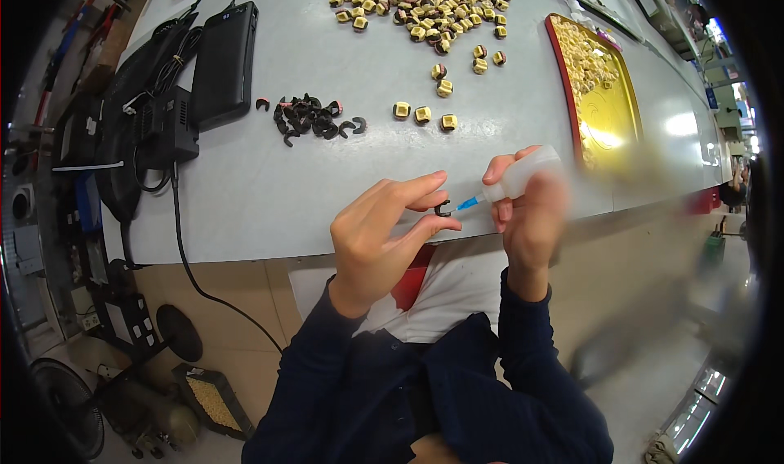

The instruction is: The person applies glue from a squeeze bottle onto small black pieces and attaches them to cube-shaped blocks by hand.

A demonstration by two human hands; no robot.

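**benchnewbie:** what's in each hand there? hard to make out at that angle.

**me:** My left hand (pixel 384 231) is pinching a small black C-shaped clip (pixel 443 209) between thumb and index finger, the other fingers loosely curled. It's held up in the air just in front of the table's near edge, not resting on anything. My right hand (pixel 527 211) is wrapped around a little translucent squeeze bottle (pixel 523 177) with a blue needle tip (pixel 467 204), and that tip is right at the clip, touching it or near enough that I can't tell which.

**benchnewbie:** and the rest of the stuff on the bench?

**me:** There's a loose heap of the same black clips (pixel 310 119) on the grey table (pixel 261 195), up and left of my hands. Just right of that heap sit three small yellowish square parts (pixel 423 115) in a row, and well beyond them, at the far side, is a big scattered pile of the same square parts (pixel 420 7). On the right there's a gold tray with a red rim (pixel 608 121), with more of those parts bunched at its far end. Off to the left lies a flat black box (pixel 224 64) next to a black adapter with cables (pixel 167 121), one cable dropping over the table's edge.
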